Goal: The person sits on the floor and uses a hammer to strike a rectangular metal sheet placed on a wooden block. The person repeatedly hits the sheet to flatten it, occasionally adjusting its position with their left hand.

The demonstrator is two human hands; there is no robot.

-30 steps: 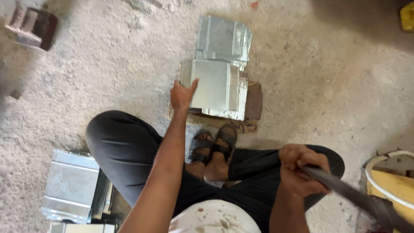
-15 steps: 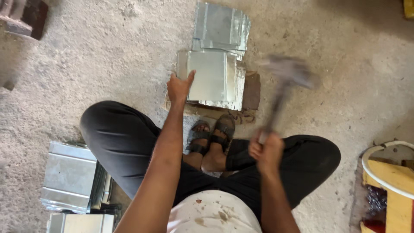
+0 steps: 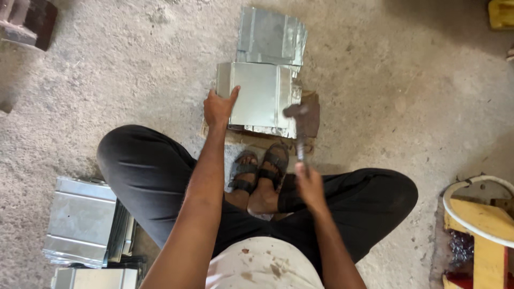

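I sit cross-legged on a concrete floor. My left hand (image 3: 218,107) presses on the near left corner of a shiny folded metal sheet (image 3: 259,99) that lies on a wooden block (image 3: 310,120). My right hand (image 3: 308,182) grips the handle of a hammer (image 3: 297,115). The blurred hammer head is down at the sheet's near right edge. A second metal sheet (image 3: 270,35) lies just beyond the first one.
A stack of similar folded metal sheets (image 3: 80,222) sits on the floor at my left. A yellow wooden frame with a white ring (image 3: 479,214) stands at the right. A dark block (image 3: 27,21) is at the top left, a yellow object (image 3: 502,13) at the top right.
The hammer swung from low at my right, up over the block, then down onto the sheet's right edge. My left hand stayed on the sheet.
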